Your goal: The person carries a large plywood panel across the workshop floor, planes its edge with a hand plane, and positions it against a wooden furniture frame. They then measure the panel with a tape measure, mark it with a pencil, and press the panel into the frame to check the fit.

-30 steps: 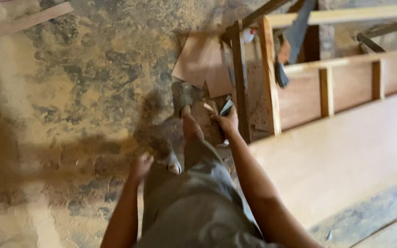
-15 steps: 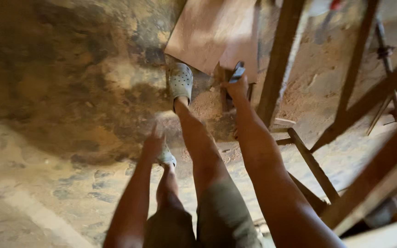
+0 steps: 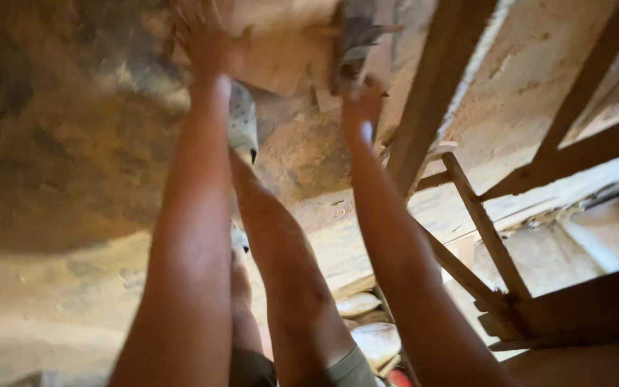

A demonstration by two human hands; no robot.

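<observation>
Head view, board: a flat, pale tan wooden board [image 3: 274, 43] sits at the upper centre of the frame, blurred by motion; its surface looks plain and unpainted, with an uneven lower edge.
Head view, left hand: the left hand [image 3: 205, 39] reaches to the upper left of the frame and lies against the board's left edge; its fingers are smeared by blur, so I cannot tell whether they are spread or curled.
Head view, right hand: the right hand [image 3: 360, 100] is up at the upper centre, just below the board's right edge, closed around a dark grey tool [image 3: 356, 36] that sticks up over the board; what kind of tool it is cannot be told.
Head view, legs: two bare legs run down the middle of the frame, with a light perforated shoe [image 3: 241, 122] between the arms.
Head view, surroundings: a dusty, mottled floor [image 3: 59, 165] fills the left; a wooden frame [image 3: 481, 222] of slanted beams crosses the right.
</observation>
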